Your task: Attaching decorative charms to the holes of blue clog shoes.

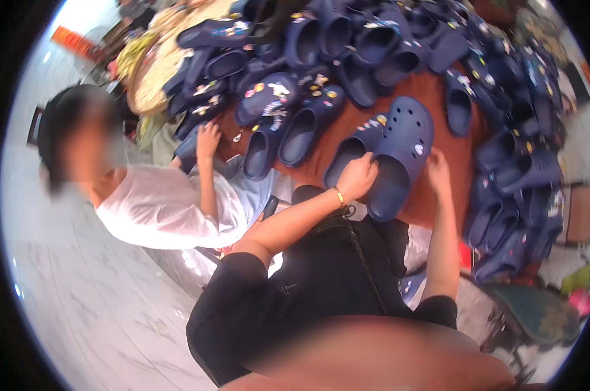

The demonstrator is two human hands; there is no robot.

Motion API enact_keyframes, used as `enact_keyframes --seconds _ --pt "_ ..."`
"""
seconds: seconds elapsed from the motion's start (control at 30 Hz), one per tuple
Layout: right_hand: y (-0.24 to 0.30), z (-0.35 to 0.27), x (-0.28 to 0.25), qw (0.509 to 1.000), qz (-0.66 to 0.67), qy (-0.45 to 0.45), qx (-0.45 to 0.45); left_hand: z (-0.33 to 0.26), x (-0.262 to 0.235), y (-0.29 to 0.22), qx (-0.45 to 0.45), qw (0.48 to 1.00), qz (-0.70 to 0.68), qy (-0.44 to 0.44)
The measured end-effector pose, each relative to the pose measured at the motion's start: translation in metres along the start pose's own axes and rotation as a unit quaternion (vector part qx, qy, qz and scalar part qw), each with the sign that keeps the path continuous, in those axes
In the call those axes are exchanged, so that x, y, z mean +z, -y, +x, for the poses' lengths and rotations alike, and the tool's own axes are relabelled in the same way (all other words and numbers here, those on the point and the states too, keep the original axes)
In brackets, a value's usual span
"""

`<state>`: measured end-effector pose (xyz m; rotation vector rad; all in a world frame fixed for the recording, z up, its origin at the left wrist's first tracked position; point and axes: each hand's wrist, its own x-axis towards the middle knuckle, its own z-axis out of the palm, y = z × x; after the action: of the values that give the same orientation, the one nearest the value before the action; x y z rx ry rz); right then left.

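A dark blue foam clog (404, 140) is held up in front of me, toe pointing away, with round holes in its upper and one small white heart-shaped charm on its right side. My left hand (359, 177) is closed on the left edge of its opening. Beside the clog's right edge is my right hand (440, 171), its fingers curled together; whatever they hold is too small to make out. Just left of the held clog, partly behind it and my left hand, lies a second blue clog (355, 144) with colourful charms.
Many blue clogs, several with charms, cover the brown tabletop (415, 85) ahead and down its right side (503, 221). A person in a white top (158, 205) sits at my left, one hand (208, 139) at the clogs. A round woven tray (153, 75) is at far left.
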<state>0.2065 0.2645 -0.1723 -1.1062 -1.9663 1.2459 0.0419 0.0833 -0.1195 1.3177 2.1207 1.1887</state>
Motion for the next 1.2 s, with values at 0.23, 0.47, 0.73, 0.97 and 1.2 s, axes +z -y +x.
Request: enact_keyframes --seconds 0.23,0.47,0.73,0.97,1.2 --pt "0.018 -0.024 0.093 0.984 0.031 0.173 0.003 0.0 -0.052 0.017 -0.021 0.998 -0.001 -0.065" --pt "0.03 -0.026 0.111 0.986 -0.136 0.09 0.032 -0.009 -0.078 0.04 -0.056 0.992 0.065 -0.088" --pt "0.05 -0.032 0.124 0.989 -0.142 0.044 0.014 -0.018 -0.078 0.058 -0.066 0.989 0.088 -0.101" --pt "0.042 -0.039 0.138 0.985 -0.159 0.06 0.021 -0.034 -0.082 0.056 -0.053 0.99 0.086 -0.102" --pt "0.036 -0.037 0.143 0.988 -0.142 0.059 0.005 -0.048 -0.085 0.058 -0.06 0.987 0.082 -0.125"
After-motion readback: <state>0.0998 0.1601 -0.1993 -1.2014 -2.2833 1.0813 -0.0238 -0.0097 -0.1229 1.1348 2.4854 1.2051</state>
